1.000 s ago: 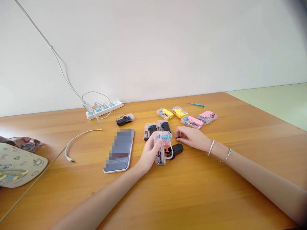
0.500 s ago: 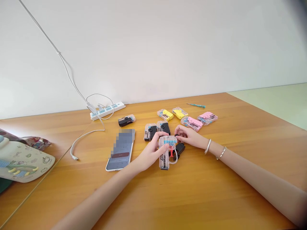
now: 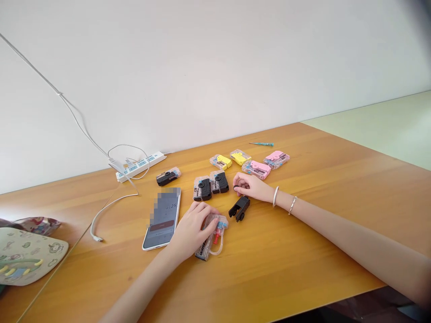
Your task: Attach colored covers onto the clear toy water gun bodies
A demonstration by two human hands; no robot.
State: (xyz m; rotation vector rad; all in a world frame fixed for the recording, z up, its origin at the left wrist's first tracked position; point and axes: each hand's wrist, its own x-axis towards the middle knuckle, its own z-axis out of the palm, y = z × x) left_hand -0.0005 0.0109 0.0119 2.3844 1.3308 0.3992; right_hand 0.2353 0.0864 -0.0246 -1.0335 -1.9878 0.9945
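My left hand (image 3: pixel 190 229) has its fingers closed around the top of a clear toy water gun (image 3: pixel 221 222), low over the wooden table. A red trigger piece and a looping clear tube show on the gun's right side. My right hand (image 3: pixel 253 186) pinches a small black round piece (image 3: pixel 235 188), mostly covered by the fingertips. Just below that hand, a loose black plastic shell (image 3: pixel 239 209) rests on the table. Behind my hands lie two folded water guns with black covers, one left (image 3: pixel 202 189) and one right (image 3: pixel 219 181).
Another black-covered gun (image 3: pixel 169 176) lies farther left, by a phone (image 3: pixel 163 220). Yellow guns (image 3: pixel 220 161) and pink guns (image 3: pixel 256 169) sit farther back, near a screwdriver (image 3: pixel 261 144). A power strip (image 3: pixel 141 166) with cables stands along the wall. A patterned bag (image 3: pixel 33 253) is at left.
My left hand has carried the clear water gun left and down, away from the black shell, which now shows fully. My right hand still pinches the black piece. The camera view has shifted.
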